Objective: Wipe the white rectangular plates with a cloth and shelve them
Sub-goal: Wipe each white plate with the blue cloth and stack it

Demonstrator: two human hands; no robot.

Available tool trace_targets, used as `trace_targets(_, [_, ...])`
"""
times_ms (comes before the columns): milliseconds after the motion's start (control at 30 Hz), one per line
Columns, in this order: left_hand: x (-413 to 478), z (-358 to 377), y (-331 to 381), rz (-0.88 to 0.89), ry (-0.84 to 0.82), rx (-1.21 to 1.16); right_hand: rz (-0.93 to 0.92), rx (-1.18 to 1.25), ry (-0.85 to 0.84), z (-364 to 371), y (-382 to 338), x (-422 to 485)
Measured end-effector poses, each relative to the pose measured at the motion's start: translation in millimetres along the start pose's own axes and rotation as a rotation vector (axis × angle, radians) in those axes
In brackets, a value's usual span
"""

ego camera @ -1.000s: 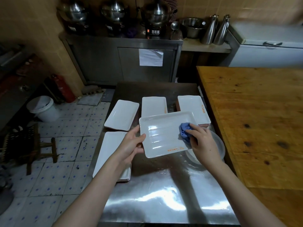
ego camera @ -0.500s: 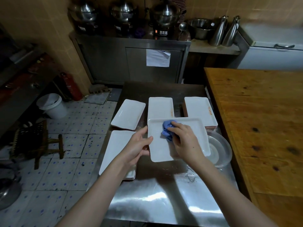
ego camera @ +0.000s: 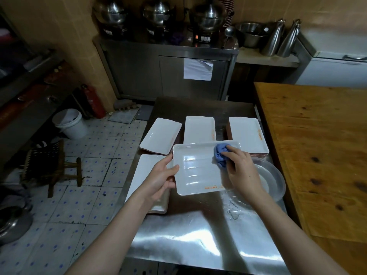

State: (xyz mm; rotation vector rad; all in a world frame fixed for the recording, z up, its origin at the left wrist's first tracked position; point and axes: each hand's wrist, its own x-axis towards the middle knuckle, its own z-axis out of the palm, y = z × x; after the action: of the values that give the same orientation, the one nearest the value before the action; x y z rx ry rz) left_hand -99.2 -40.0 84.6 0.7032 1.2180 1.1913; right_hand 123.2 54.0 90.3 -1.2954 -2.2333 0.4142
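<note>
My left hand [ego camera: 160, 179] holds plate [ego camera: 198, 169] over table [ego camera: 198, 235] middle; cloth [ego camera: 220, 155] on its far-right corner; plate stacks [ego camera: 199, 130] along far edge; bowl [ego camera: 272, 181] at right edge.

The right hand [ego camera: 240, 170] covers one end of the held plate [ego camera: 198, 171], whose orange lettering [ego camera: 213, 187] is unreadably small.

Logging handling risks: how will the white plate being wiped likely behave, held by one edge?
The plate looks stiff, lying flat though the left hand grips only one edge. Its glossy face and water drops on the table suggest it may be slippery. Looks ceramic, probably brittle.
</note>
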Motion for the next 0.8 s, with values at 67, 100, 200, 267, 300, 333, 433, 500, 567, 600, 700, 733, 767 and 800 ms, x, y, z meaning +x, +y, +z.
trace_targets(67, [-2.2,-4.1,-0.8,0.003,0.017,-0.003,0.000,-0.010,-0.002,0.7,1.0,0.2])
trace_targets(100, [-3.5,-6.6,-1.4,0.007,0.022,-0.008,-0.003,-0.015,-0.004,1.5,0.3,0.9])
trace_targets(200, [-7.6,-15.1,-5.5,0.016,0.046,-0.010,-0.019,0.000,-0.009,5.7,-4.8,3.7])
trace_targets(267, [-11.2,-21.8,-9.4,0.017,0.080,-0.010,-0.032,0.026,-0.020,9.8,-9.1,5.8])
trace_targets(300, [-13.5,-25.0,-11.5,0.017,0.099,-0.013,-0.044,0.043,-0.020,12.4,-10.9,6.8])
trace_targets(333, [-16.1,-28.4,-13.6,0.018,0.122,-0.019,-0.050,0.071,-0.015,15.6,-12.7,7.8])
trace_targets(433, [-25.9,-39.1,-19.6,0.021,0.217,-0.048,0.014,0.268,0.026,26.3,-19.3,9.6])
trace_targets(500, [-33.8,-46.9,-24.4,0.019,0.289,-0.078,0.072,0.374,0.031,34.1,-24.0,9.7])
trace_targets(567, [-42.5,-53.6,-29.8,0.020,0.352,-0.115,0.091,0.412,-0.004,42.9,-27.6,8.8])
trace_targets(600, [-46.8,-56.5,-33.2,0.025,0.383,-0.134,0.087,0.420,-0.023,47.3,-29.1,8.5])
trace_targets(700, [-57.5,-63.7,-44.0,0.029,0.495,-0.199,0.058,0.410,-0.055,59.5,-32.9,6.6])
trace_targets(733, [-60.0,-65.9,-47.6,0.027,0.529,-0.223,0.051,0.401,-0.061,63.1,-33.9,5.9])
trace_targets(767, [-61.9,-68.1,-51.1,0.026,0.559,-0.247,0.046,0.395,-0.068,66.3,-34.6,5.5])
trace_targets(800, [-63.5,-69.8,-54.3,0.029,0.583,-0.270,0.044,0.391,-0.077,69.3,-35.0,4.9])
